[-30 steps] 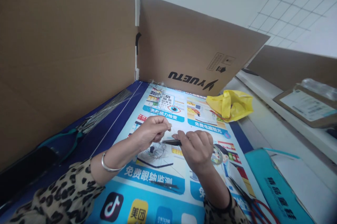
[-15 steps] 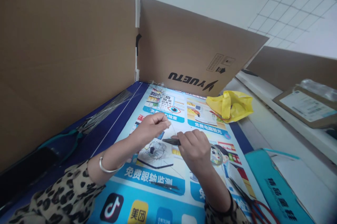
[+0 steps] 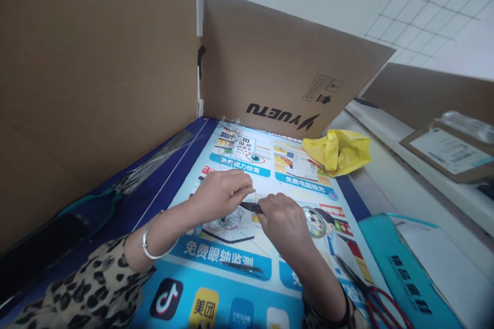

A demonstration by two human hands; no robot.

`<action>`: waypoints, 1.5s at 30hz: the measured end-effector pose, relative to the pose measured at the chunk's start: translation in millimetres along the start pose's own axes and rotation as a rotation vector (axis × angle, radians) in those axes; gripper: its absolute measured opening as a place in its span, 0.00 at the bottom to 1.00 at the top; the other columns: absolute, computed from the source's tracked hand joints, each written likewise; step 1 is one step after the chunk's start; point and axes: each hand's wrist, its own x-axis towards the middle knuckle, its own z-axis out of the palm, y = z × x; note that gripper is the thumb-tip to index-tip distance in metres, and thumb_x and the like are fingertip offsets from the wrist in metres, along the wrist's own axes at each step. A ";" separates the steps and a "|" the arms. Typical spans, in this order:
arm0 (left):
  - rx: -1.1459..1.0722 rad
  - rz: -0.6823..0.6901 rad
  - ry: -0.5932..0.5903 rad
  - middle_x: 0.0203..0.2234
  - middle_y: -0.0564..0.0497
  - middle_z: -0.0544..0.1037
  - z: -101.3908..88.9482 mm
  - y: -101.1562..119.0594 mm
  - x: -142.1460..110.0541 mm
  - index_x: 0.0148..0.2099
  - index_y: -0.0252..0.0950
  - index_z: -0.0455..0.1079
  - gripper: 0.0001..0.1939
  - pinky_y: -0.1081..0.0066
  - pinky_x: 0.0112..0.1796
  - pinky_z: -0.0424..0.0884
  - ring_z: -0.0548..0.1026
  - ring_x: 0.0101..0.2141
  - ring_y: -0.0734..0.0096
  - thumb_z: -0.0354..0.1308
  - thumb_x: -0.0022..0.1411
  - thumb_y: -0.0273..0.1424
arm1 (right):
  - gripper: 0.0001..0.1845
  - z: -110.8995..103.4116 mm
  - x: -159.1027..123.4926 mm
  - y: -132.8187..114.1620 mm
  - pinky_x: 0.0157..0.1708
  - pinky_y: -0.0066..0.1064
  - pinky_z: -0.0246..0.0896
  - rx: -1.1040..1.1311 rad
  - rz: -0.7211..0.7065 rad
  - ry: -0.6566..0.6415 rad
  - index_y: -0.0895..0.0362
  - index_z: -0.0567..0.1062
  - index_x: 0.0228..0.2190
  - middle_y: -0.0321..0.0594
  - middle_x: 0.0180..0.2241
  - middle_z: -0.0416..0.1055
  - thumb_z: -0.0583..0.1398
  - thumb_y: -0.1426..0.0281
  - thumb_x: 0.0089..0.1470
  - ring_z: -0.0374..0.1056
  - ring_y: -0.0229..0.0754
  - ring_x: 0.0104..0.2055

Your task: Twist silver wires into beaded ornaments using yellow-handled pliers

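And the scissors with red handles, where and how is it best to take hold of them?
Probably best by the red handles, coming from the near right side: the scissors lie slanted, handles nearest, pointed blades aiming forward and left. The right hand is closer, but it holds a dark tool.

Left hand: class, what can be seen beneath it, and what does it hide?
A tangle of fine wire shows below the left hand, against the printed sheet. The part of the sheet directly behind the hand is covered, and its grip hides anything inside the curled fingers.
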 end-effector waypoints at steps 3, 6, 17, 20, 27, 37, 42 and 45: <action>0.034 0.041 -0.030 0.25 0.52 0.72 0.8 1.4 0.6 0.30 0.34 0.66 0.11 0.74 0.30 0.62 0.69 0.28 0.73 0.48 0.64 0.29 | 0.05 -3.0 -0.2 -1.1 0.28 0.31 0.45 0.009 0.025 -0.081 0.55 0.71 0.22 0.36 0.23 0.70 0.59 0.74 0.48 0.62 0.40 0.28; 0.053 0.096 -0.064 0.24 0.52 0.71 2.0 2.2 0.7 0.30 0.34 0.65 0.11 0.74 0.30 0.63 0.69 0.28 0.72 0.47 0.64 0.29 | 0.06 -4.6 -0.7 -1.2 0.26 0.31 0.44 0.008 0.042 -0.150 0.55 0.71 0.22 0.37 0.24 0.71 0.58 0.73 0.49 0.64 0.40 0.28; 0.132 0.169 -0.105 0.24 0.51 0.71 5.2 -3.1 2.2 0.32 0.34 0.67 0.13 0.74 0.29 0.63 0.69 0.28 0.72 0.43 0.65 0.28 | 0.06 -1.3 3.2 -0.5 0.28 0.31 0.49 0.041 0.065 -0.235 0.56 0.73 0.24 0.41 0.25 0.71 0.58 0.70 0.51 0.64 0.42 0.31; 0.241 0.169 -0.064 0.24 0.51 0.71 4.2 -6.2 3.4 0.32 0.34 0.68 0.14 0.74 0.29 0.63 0.69 0.27 0.72 0.43 0.65 0.28 | 0.06 -0.7 2.7 6.2 0.33 0.33 0.52 0.068 0.031 -0.221 0.56 0.73 0.26 0.41 0.27 0.71 0.58 0.69 0.52 0.64 0.44 0.34; 0.432 0.144 -0.123 0.24 0.52 0.72 7.9 -14.8 2.6 0.32 0.36 0.69 0.11 0.73 0.27 0.61 0.70 0.27 0.72 0.45 0.62 0.26 | 0.07 20.2 -13.3 28.4 0.35 0.30 0.59 0.632 0.227 -0.127 0.55 0.75 0.34 0.38 0.30 0.73 0.58 0.69 0.53 0.66 0.41 0.34; 0.293 0.067 -0.333 0.25 0.52 0.73 25.3 -19.4 0.9 0.32 0.35 0.68 0.09 0.74 0.27 0.62 0.72 0.28 0.70 0.48 0.61 0.25 | 0.07 38.5 -1.5 5.3 0.30 0.27 0.57 0.985 0.373 -0.056 0.57 0.72 0.27 0.35 0.25 0.68 0.59 0.65 0.51 0.64 0.36 0.29; 0.180 0.032 -0.335 0.27 0.51 0.75 26.5 -25.4 2.7 0.34 0.35 0.69 0.09 0.73 0.30 0.64 0.73 0.30 0.70 0.48 0.61 0.26 | 0.11 47.2 -2.7 6.5 0.25 0.25 0.54 1.070 0.450 -0.097 0.58 0.71 0.26 0.31 0.21 0.65 0.59 0.62 0.50 0.60 0.34 0.25; 0.055 0.004 -0.219 0.28 0.51 0.74 28.1 -35.9 1.8 0.35 0.35 0.68 0.10 0.74 0.31 0.64 0.72 0.31 0.72 0.47 0.64 0.29 | 0.11 58.1 -5.9 7.5 0.25 0.25 0.54 1.096 0.485 -0.062 0.57 0.71 0.26 0.32 0.22 0.65 0.59 0.62 0.50 0.59 0.34 0.24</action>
